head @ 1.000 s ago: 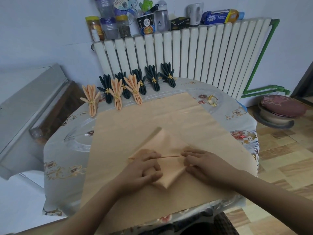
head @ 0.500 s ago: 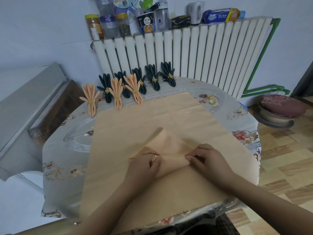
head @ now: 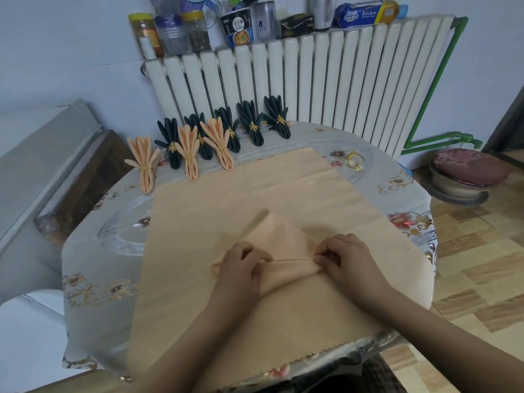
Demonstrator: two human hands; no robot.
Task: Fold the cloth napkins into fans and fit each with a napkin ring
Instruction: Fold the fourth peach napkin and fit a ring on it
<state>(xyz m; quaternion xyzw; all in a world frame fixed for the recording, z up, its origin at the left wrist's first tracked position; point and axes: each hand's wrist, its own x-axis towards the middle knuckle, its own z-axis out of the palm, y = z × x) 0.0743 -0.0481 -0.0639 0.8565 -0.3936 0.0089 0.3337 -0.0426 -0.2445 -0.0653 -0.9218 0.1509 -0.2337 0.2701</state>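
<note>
napkin (head: 280, 245) on cloth (head: 255, 199), rings (head: 355, 161) behind

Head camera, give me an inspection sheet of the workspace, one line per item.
Surface: round table with a floral cover, a large peach cloth spread over it.
Job's things: peach napkin mid-pleat; three peach fans and five dark fans ringed at the far edge; spare gold rings far right.
Clutter: jars, bottles and a cup on the radiator.
Grips: left hand and right hand each pinch an end of the pleat.
Cables: nothing seen.
Surroundings: green pipe, cushioned stool, wood floor.
</note>
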